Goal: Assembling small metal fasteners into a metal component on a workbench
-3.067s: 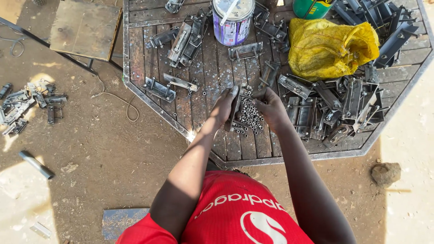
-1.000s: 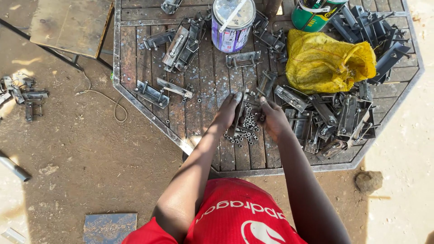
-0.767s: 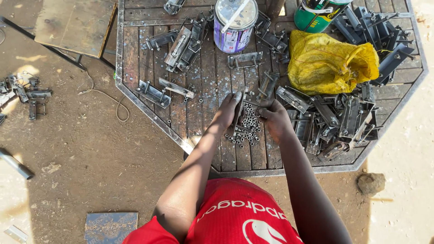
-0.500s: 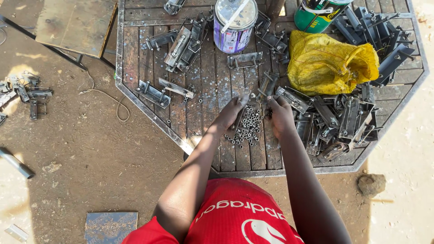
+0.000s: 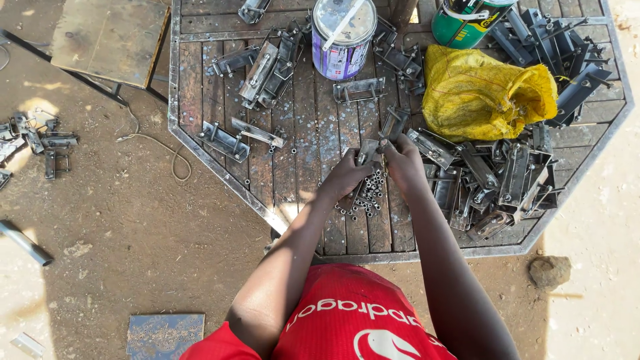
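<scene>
Both hands up at mid-bench now: left hand point(image 5: 347, 177) and right hand point(image 5: 405, 163) meet over a small grey metal latch piece point(image 5: 371, 151), fingers of both curled and pinching it between them, held just above the boards. Right under the wrists sits a loose heap of small steel rings and nuts point(image 5: 365, 195), touching nothing else, w/ bare slats to its left. The octagonal bench of weathered wooden slats in a steel rim point(image 5: 220, 167) is crowded on the right: a pile of grey steel latch parts point(image 5: 497, 183) runs nearly to the rim, just beside the right hand. Yellow crumpled plastic sack point(image 5: 483, 93) lies behind that. Purple paint tin w/ a stick across its top point(image 5: 343, 37) stands near the far edge, green tin point(image 5: 467, 20) beside it. Open room mostly front-left, near the rim corner.
</scene>
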